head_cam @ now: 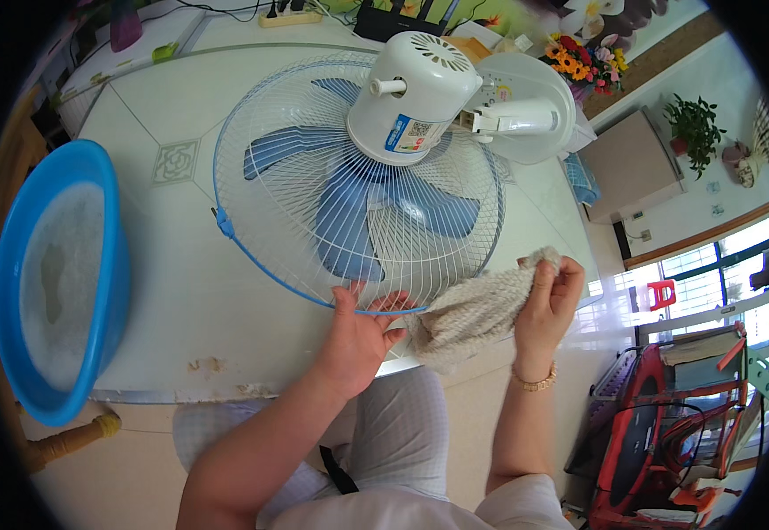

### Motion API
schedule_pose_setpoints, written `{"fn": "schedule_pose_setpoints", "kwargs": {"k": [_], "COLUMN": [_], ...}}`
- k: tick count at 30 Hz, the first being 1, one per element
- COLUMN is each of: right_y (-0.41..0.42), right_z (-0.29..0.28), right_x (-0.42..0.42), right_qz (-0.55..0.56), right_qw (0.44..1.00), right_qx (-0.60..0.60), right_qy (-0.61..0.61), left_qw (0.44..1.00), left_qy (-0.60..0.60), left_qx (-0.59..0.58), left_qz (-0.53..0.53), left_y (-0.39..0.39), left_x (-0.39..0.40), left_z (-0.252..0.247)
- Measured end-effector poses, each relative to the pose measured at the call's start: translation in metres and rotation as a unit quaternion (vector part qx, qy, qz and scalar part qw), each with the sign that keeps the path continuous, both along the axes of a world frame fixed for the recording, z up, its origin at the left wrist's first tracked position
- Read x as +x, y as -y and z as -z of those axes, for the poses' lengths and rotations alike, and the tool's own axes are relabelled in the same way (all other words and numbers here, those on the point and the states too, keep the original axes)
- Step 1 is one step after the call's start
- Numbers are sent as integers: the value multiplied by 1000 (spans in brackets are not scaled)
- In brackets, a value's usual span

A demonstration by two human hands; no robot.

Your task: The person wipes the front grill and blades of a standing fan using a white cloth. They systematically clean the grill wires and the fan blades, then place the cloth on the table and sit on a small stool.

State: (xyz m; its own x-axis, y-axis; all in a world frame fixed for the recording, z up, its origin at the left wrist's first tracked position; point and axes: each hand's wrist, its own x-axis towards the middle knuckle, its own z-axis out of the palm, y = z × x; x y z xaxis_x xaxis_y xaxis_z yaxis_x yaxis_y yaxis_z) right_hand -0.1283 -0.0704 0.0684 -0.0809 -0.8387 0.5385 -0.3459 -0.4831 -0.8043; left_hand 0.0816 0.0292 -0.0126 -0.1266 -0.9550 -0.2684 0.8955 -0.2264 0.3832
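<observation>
An electric fan lies face down on the table, its white motor housing (417,99) upward. Blue blades (345,218) show through its wire guard (278,225), which has a blue rim. My left hand (358,344) grips the near part of that rim, thumb on top and some fingers behind the wires. Pinched between the thumb and fingers of my right hand (547,301) is a damp-looking, off-white textured cloth (474,315). The cloth hangs toward the left and meets the rim just right of my left hand.
A blue plastic basin (113,278) of sudsy water stands at the table's left edge. Behind the fan are a black router (398,23), a power strip (290,18) and artificial flowers (583,63). The fan's round white base (530,142) sticks out to the right.
</observation>
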Motion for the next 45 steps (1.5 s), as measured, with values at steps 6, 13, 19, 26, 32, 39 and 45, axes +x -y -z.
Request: {"fn": "schedule_pose_setpoints", "kwargs": {"k": [6, 13, 19, 26, 32, 39, 45], "right_y": [17, -22, -65, -61, -53, -68, -52], "right_z": [-38, -28, 26, 18, 5, -12, 15], "right_x": [-75, -17, 52, 61, 36, 47, 44], "right_qz": [225, -143, -212, -191, -187, -117, -167], "right_qw": [925, 944, 952, 889, 865, 907, 896], "right_qx": [-10, 212, -52, -147, -143, -72, -123], "right_qy": [-307, 208, -215, -389, -444, -398, -392], "left_qw": [998, 991, 991, 990, 995, 995, 995], "left_qy": [-25, -85, -66, -36, -45, -55, -60], "left_qx": [-45, -98, -112, -134, -91, -81, -63], "left_qz": [-48, -39, -20, -7, -22, -31, -39], "left_y": [-4, -2, 1, 2, 1, 1, 2], "left_x": [-7, -7, -11, -10, -17, -16, -14], "left_z": [5, 18, 15, 11, 13, 10, 11]}}
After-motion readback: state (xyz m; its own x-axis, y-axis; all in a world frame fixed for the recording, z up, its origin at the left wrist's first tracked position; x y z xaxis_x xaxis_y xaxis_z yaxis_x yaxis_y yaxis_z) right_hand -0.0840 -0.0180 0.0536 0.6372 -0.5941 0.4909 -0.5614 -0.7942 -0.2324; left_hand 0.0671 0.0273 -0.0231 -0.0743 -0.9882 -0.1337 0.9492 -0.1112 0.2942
